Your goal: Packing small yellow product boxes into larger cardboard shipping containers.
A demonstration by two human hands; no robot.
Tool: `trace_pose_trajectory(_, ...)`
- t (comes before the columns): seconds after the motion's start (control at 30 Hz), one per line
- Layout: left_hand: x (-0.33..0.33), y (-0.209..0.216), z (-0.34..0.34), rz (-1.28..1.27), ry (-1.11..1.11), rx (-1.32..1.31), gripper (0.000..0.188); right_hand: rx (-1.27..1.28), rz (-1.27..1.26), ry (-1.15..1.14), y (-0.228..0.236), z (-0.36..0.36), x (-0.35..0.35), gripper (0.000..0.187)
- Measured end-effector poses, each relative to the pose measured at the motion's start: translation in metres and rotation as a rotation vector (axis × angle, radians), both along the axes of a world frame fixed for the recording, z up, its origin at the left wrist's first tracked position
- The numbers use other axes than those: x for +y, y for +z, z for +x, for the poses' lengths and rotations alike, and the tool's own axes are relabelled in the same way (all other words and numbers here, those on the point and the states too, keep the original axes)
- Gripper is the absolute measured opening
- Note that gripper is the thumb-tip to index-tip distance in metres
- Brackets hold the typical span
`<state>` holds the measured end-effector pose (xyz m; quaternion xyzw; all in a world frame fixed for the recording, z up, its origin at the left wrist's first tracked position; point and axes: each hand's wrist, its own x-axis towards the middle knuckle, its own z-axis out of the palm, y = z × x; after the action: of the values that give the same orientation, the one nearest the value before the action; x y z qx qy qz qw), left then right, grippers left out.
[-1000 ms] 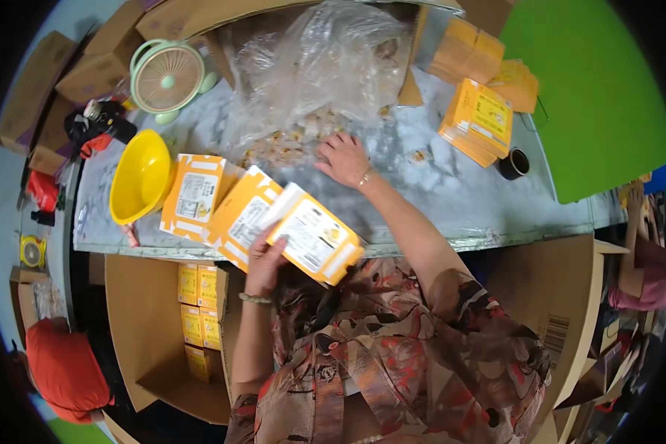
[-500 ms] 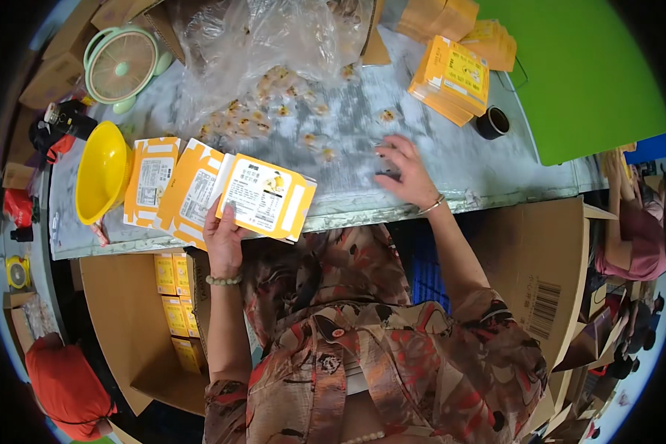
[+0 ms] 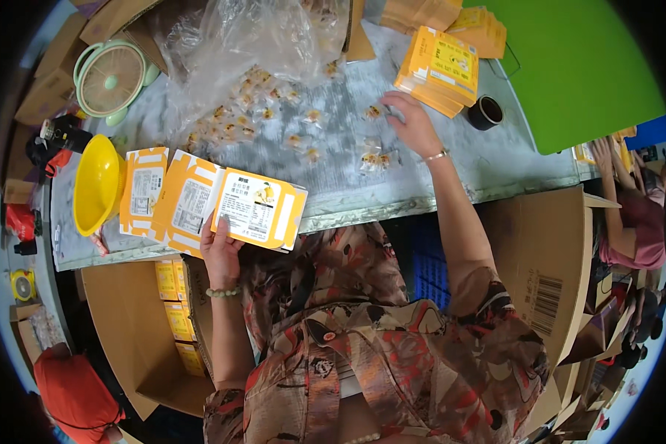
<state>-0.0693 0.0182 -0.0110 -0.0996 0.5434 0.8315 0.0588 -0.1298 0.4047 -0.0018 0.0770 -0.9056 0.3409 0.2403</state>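
Note:
My left hand (image 3: pixel 220 248) is closed on the lower edge of a flat yellow-and-white carton (image 3: pixel 255 203), thumb on top, at the table's front edge. Two more such cartons, a middle one (image 3: pixel 189 194) and an outer one (image 3: pixel 145 189), lie fanned out to its left. My right hand (image 3: pixel 414 127) is over the table with fingers stretched out. Its fingertips are beside a small clear packet (image 3: pixel 374 112) with yellow and dark contents; whether they touch it I cannot tell. Nearer me lies a little group of packets (image 3: pixel 378 159). Several more packets (image 3: pixel 229 122) are scattered to the left.
A large clear plastic bag (image 3: pixel 229 52) lies at the back. Stacked flat cartons (image 3: pixel 440 70) and a dark cup (image 3: pixel 485 112) stand at right. At left are a yellow basin (image 3: pixel 100 185) and a green fan (image 3: pixel 111 80). Below the table, an open cardboard box (image 3: pixel 118 311) holds filled cartons.
My right hand has moved away from me to a single packet, uncovering the little group of packets where it was. My left hand still holds the carton.

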Motion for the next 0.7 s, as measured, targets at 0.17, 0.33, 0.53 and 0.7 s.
trace_pose_trajectory(0.17, 0.003, 0.001, -0.002, -0.019, 0.0, 0.007, 0.027, -0.192, 0.333, 0.09, -0.015, -0.026, -0.007, 0.027)
trace_pose_trajectory(0.33, 0.001, 0.006, 0.003, -0.002, 0.028, 0.024, 0.027, -0.108, 0.429, 0.031, -0.018, -0.031, -0.007, 0.025)
trace_pose_trajectory(0.53, 0.004, -0.002, 0.003, 0.043, 0.031, 0.008, 0.03, -0.625, -0.917, 0.306, 0.052, -0.014, -0.049, 0.029)
trace_pose_trajectory(0.7, 0.003, -0.001, 0.002, 0.041, 0.04, 0.02, 0.031, -0.687, -1.256, 0.676, 0.075, -0.004, -0.098, 0.033)
